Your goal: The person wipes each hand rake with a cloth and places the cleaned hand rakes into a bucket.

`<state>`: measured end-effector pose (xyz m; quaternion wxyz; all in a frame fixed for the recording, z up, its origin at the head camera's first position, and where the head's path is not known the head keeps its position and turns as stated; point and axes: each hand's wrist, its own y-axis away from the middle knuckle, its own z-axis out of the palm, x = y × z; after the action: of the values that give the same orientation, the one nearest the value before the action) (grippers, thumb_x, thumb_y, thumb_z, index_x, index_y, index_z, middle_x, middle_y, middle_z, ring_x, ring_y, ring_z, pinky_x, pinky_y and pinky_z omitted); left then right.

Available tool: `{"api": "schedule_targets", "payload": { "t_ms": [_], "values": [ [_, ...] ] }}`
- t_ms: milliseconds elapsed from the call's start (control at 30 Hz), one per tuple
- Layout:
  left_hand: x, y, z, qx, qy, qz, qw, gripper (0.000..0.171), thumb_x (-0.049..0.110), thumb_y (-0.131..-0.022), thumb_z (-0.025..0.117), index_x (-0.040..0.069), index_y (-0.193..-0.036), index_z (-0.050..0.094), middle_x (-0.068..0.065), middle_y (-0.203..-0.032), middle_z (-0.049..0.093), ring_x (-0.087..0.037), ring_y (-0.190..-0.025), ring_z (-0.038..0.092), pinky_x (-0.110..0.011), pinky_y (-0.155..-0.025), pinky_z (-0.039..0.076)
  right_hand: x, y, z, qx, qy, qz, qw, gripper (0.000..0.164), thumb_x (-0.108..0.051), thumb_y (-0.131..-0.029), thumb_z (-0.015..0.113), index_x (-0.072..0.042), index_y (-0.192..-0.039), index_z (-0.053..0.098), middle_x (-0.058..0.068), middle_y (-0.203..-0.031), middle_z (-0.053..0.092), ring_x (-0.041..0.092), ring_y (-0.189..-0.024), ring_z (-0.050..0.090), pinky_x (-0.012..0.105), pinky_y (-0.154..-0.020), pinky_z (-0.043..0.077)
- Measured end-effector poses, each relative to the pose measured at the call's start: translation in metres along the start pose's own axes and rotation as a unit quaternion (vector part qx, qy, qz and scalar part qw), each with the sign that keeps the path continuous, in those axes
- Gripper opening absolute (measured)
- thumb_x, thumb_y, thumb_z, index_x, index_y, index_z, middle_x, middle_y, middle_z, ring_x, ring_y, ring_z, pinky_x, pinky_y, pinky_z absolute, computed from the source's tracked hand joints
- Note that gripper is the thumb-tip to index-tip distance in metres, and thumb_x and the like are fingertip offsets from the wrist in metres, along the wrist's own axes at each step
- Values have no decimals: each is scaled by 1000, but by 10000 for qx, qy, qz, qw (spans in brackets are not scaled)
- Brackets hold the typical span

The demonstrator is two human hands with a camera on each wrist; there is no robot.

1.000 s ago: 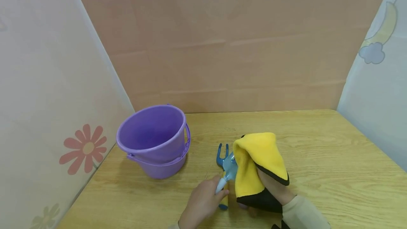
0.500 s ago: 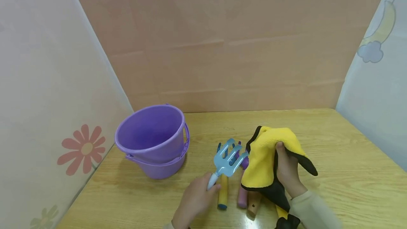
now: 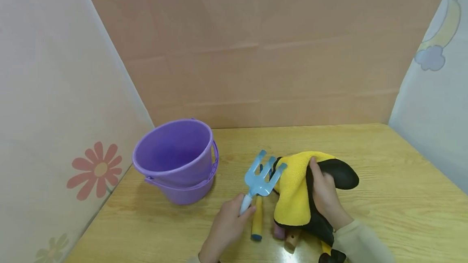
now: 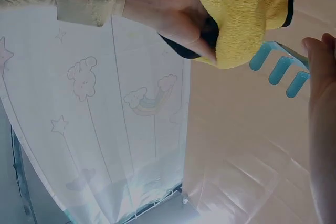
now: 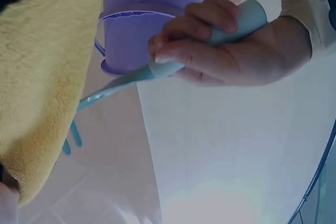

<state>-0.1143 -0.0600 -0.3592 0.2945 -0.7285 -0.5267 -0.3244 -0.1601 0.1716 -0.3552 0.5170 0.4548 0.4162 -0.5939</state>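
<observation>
My left hand (image 3: 227,222) grips a light blue hand fork (image 3: 258,185) by its pale handle, tines pointing up and away. In the right wrist view its fingers wrap the thick handle (image 5: 252,19). My right hand (image 3: 326,196) holds a bunched yellow cloth (image 3: 294,202) with black edging and a black underside, thumb over the yellow pile. The cloth lies right beside the tines, and the rightmost tine overlaps it in the head view. The left wrist view shows the tine tips (image 4: 281,69) close to the cloth's edge.
A purple bucket (image 3: 183,180) stands at the left, its handle hanging down. Below the hands lie a yellow-handled tool (image 3: 257,220), a pink-purple handle (image 3: 278,231) and a wooden handle (image 3: 292,240). A black-and-yellow object (image 3: 330,257) sits at the front edge. Fabric walls surround the table.
The fork has come up from the tabletop tools and turned its broad face to view. The cloth moved off it to the right, then back left against the tines, covering the purple tool's head.
</observation>
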Motion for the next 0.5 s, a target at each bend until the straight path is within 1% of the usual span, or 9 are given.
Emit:
{"api": "schedule_targets", "payload": {
  "t_ms": [33, 67, 100, 133, 233, 300, 367, 433, 500],
  "values": [
    [1, 0, 1, -29, 84, 4, 10000, 22, 24, -89, 59, 11, -78, 46, 5, -62, 39, -6, -51, 35, -20, -43, 31, 0, 0, 1, 60, 284, 251, 9993, 40, -44, -96, 34, -6, -104, 42, -8, -102, 39, -1, -95, 40, 15, -84, 34],
    [1, 1, 2, -50, 155, 28, 9999, 22, 25, -89, 59, 11, -78, 47, 5, -62, 39, -5, -51, 35, -20, -43, 31, 1, -1, 3, 81, 539, 422, 9976, 42, -44, -96, 36, -4, -103, 44, -8, -98, 43, -1, -91, 43, 16, -81, 37],
    [2, 1, 2, -71, 213, 47, 9997, 22, 25, -89, 59, 11, -78, 47, 5, -62, 39, -5, -51, 35, -19, -44, 31, 2, -2, 4, 33, 810, 475, 9956, 44, -43, -97, 35, -1, -102, 45, -7, -95, 45, 0, -87, 45, 16, -78, 39],
    [3, 1, 3, -71, 259, 76, 9996, 22, 26, -89, 59, 11, -78, 47, 6, -62, 39, -5, -52, 35, -20, -44, 31, 2, -2, 5, -3, 963, 473, 9942, 44, -42, -97, 35, 0, -100, 48, -6, -90, 49, 2, -82, 49, 18, -74, 42],
    [6, 2, 4, -19, 332, 160, 9993, 23, 27, -89, 59, 11, -78, 47, 6, -62, 39, -5, -52, 35, -20, -45, 31, 5, -3, 8, -88, 1165, 468, 9920, 41, -36, -99, 34, 0, -91, 53, -4, -76, 54, 5, -69, 53, 20, -64, 45],
    [9, 2, 4, -24, 435, 158, 9989, 24, 28, -90, 59, 11, -78, 47, 6, -62, 39, -5, -53, 35, -20, -46, 32, 6, -3, 8, -168, 1240, 540, 9907, 38, -33, -100, 34, -2, -87, 53, -4, -72, 53, 5, -64, 52, 21, -60, 45],
    [11, 3, 4, -49, 515, 145, 9986, 23, 28, -90, 58, 11, -78, 47, 6, -63, 39, -5, -54, 37, -20, -47, 33, 7, -3, 9, -332, 1297, 635, 9890, 38, -30, -100, 34, -2, -81, 52, -3, -67, 52, 6, -60, 52, 22, -57, 44],
    [13, 3, 5, -123, 571, 118, 9982, 23, 28, -90, 58, 11, -79, 48, 6, -64, 40, -6, -56, 37, -21, -49, 34, 10, -3, 10, -516, 1466, 651, 9857, 36, -24, -101, 33, -2, -79, 51, -2, -65, 51, 7, -57, 52, 22, -55, 44],
    [15, 2, 6, -209, 567, 180, 9980, 22, 28, -90, 57, 12, -79, 48, 7, -65, 40, -5, -57, 38, -21, -50, 34, 12, -3, 11, -795, 1658, 575, 9813, 35, -22, -100, 35, 3, -83, 53, -1, -65, 54, 8, -57, 53, 23, -55, 45]
  ]
}}
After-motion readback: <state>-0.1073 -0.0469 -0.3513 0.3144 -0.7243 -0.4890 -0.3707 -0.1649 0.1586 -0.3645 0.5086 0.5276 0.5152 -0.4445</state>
